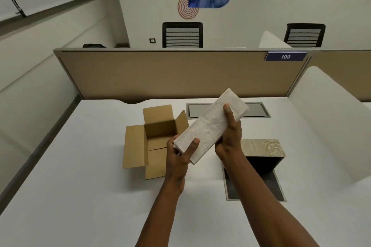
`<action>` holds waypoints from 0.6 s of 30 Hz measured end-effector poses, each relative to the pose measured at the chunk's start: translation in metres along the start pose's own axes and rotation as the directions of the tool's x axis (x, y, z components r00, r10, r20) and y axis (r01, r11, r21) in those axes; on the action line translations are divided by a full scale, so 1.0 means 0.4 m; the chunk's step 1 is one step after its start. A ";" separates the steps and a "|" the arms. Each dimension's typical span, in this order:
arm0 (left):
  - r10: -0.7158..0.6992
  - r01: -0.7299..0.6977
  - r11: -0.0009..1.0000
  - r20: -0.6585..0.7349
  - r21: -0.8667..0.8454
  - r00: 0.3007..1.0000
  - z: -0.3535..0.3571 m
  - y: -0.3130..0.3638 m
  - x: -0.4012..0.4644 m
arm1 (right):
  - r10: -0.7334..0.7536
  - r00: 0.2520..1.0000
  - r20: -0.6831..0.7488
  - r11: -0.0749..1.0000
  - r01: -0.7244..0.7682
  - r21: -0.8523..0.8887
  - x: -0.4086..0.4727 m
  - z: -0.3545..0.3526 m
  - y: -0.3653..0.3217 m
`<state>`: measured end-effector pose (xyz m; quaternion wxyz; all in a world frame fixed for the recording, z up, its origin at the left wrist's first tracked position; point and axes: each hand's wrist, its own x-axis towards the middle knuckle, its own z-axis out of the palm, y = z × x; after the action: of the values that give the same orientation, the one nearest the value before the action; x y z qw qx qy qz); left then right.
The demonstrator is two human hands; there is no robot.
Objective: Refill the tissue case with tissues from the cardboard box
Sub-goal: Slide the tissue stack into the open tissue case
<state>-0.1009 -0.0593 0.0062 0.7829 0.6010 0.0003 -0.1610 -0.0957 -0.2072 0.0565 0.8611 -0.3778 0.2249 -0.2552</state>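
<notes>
A long white stack of tissues (208, 126) is held in the air above the desk, tilted from lower left to upper right. My left hand (179, 153) grips its near end, thumb on top. My right hand (229, 136) holds its far half, thumb across the top. The brown cardboard box (140, 144) stands open on the desk to the left, its flaps spread; the visible inside looks empty. The tissue case (263, 147), beige with a patterned top, stands to the right behind my right forearm, its dark inside facing me and its flap (255, 186) lying open on the desk.
The white desk (90, 196) has a grey cable hatch (257, 109) at the back. A tan partition (170, 74) closes the far side and a white divider (331, 126) the right. Two black chairs stand beyond.
</notes>
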 end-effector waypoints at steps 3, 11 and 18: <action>-0.049 0.049 0.998 0.007 0.042 0.999 -0.001 -0.028 0.000 | -0.001 0.999 -0.049 0.998 -0.002 -0.069 -0.025 -0.061 0.004; -0.204 0.174 0.970 0.183 0.168 0.962 -0.031 -0.104 -0.039 | 0.105 0.970 -0.219 0.974 -0.145 -0.175 -0.093 -0.311 -0.043; -0.438 0.317 0.866 0.281 0.387 0.854 0.000 -0.205 -0.072 | 0.404 0.892 -0.204 0.854 -0.447 -0.267 -0.146 -0.583 -0.118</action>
<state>-0.1489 -0.0706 -0.0652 0.6108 0.6702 -0.0501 -0.4185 -0.2887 -0.3243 -0.0389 0.8089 -0.4285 0.4000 -0.0460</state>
